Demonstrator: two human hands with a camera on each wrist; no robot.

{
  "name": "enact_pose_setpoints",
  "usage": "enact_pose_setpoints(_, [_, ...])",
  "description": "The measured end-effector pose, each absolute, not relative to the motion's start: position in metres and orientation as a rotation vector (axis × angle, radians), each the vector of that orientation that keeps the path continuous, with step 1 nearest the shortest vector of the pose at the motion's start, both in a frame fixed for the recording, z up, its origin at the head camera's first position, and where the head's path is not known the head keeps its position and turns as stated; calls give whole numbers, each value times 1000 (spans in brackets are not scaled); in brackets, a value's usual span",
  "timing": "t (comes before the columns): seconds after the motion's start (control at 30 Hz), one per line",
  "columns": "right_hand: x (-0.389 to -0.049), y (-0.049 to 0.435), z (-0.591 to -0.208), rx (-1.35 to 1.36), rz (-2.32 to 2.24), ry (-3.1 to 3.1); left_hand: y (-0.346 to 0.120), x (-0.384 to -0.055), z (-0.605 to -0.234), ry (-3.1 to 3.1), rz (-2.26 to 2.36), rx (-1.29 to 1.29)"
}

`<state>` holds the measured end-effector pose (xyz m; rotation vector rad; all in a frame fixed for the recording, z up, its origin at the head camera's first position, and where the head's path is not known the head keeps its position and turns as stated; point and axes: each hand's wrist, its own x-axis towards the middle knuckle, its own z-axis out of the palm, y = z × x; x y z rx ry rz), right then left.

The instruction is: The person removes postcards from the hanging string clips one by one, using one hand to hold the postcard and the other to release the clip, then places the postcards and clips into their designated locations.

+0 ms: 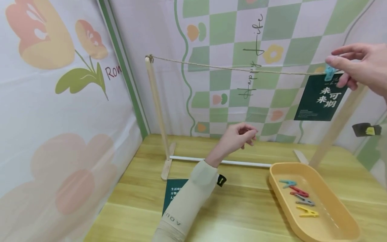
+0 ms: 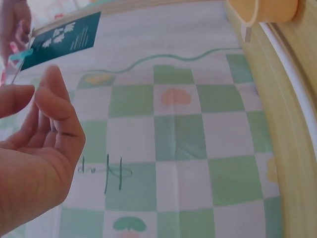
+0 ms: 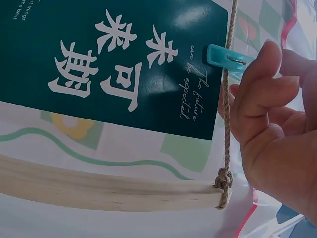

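Observation:
At the right end of the twine (image 1: 226,68), my right hand (image 1: 362,65) pinches the handle end of a light-blue clothespin (image 3: 225,58). The clothespin's front end grips the twine and the top edge of a dark green card (image 1: 317,104) with white characters, which hangs below. In the right wrist view, a fingertip covers the end of the handles. My left hand (image 1: 235,137) hovers in front of the checkered backdrop with its fingers loosely curled and nothing in them. Below the left forearm lies a second green card (image 1: 174,190), partly covered by the sleeve.
The twine runs between a left wooden post (image 1: 158,107) and a right wooden post (image 1: 338,126). A white rod (image 1: 245,163) joins their bases. The yellow tray (image 1: 329,215) at front right holds several clothespins (image 1: 305,201). Printed cloth (image 1: 222,57) hangs behind the table.

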<state>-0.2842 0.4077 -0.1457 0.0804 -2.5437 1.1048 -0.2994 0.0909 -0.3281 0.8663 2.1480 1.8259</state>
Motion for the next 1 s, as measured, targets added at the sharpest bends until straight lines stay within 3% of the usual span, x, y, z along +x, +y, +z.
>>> enact_pose_setpoints(1.0, [-292, 417, -134, 75, 945, -2658, 186, -288, -297, 2437, 1877, 838])
